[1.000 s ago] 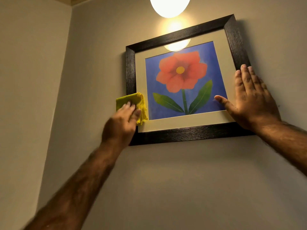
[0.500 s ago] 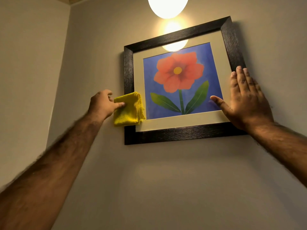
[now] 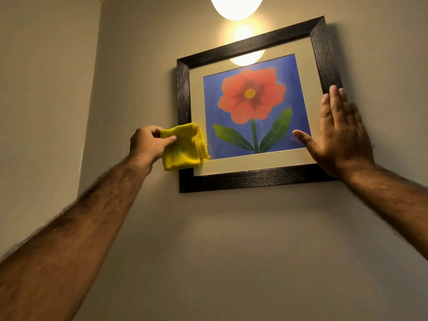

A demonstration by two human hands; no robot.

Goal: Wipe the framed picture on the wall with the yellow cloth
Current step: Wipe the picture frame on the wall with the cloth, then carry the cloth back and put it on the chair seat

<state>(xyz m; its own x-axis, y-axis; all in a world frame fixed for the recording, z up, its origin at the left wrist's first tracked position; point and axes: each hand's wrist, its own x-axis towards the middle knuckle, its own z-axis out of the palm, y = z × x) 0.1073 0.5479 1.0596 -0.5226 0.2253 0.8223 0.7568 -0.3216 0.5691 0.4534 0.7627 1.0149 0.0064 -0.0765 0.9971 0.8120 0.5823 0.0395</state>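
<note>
A framed picture (image 3: 254,179) hangs on the wall above me: dark wooden frame, cream mat, a red flower on blue. My left hand (image 3: 148,144) pinches a folded yellow cloth (image 3: 185,147) by its left edge. The cloth lies over the frame's lower left side and part of the mat. My right hand (image 3: 340,135) is flat and spread against the frame's lower right corner, thumb resting on the glass over the blue print.
A lit round lamp (image 3: 236,5) hangs just above the frame and is mirrored in the glass. The room corner (image 3: 92,89) runs down to the left of the picture. Bare wall lies below the frame.
My left hand slid off the cloth's face to its left edge and now pinches it. The cloth stays at the frame's lower left. My right hand keeps pressing the frame.
</note>
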